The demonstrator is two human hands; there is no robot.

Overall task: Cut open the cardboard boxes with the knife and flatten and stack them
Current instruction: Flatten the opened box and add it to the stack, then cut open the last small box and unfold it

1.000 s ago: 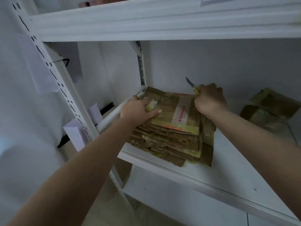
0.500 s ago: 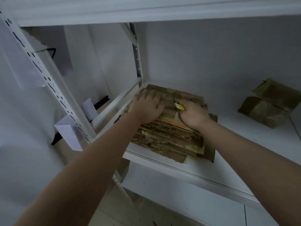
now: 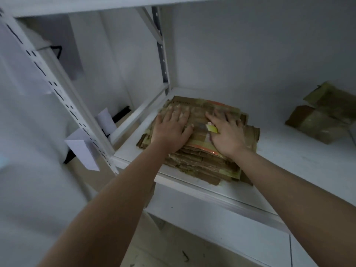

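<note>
Left hand (image 3: 170, 130) spread flat, pressing stack of flattened boxes (image 3: 200, 151) at left end of white shelf (image 3: 289, 162). Right hand (image 3: 226, 132) fingers spread on stack, yellow knife handle (image 3: 212, 128) tucked under thumb side. Unflattened boxes (image 3: 323, 116) far right, well apart.

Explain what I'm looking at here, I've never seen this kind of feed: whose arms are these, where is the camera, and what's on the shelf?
There is no machine: a person works with bare hands, and the one camera sits on their head, looking forward and down. Both arms reach onto a white shelf. The left hand and right hand press flat, fingers spread, on a stack of flattened cardboard boxes. A yellow knife handle pokes out at the right hand's thumb side; its blade is hidden. Farther right on the shelf lies an uncut box.
</note>
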